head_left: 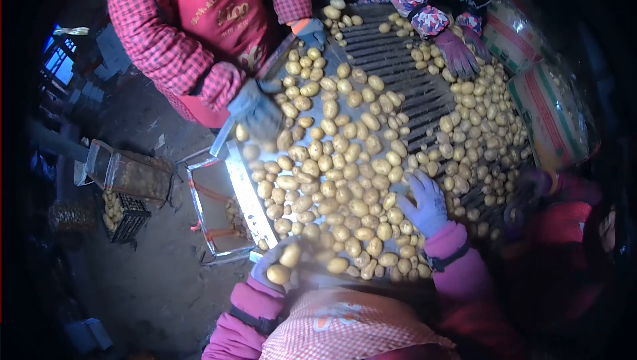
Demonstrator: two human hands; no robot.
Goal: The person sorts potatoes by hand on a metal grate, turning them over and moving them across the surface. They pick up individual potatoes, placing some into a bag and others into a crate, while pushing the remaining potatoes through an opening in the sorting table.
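Many yellow potatoes (342,177) cover the metal sorting table (318,279) before me. Near its front left corner, my left hand (269,268), in a light purple glove, is closed around two potatoes (279,274). A few potatoes beside it are blurred by motion. My right hand (426,207), gloved the same way, lies at the right side of the pile with fingers spread. Its fingertips reach the potatoes there, and I see nothing gripped in it.
Across the table, a co-worker's gloved hand (257,109) reaches in; another person's gloved hands (458,55) rest on potatoes by the slatted grate (391,61). Cartons (547,114) stand at right. At left are a metal frame (199,207) and a black crate (131,222) of potatoes.
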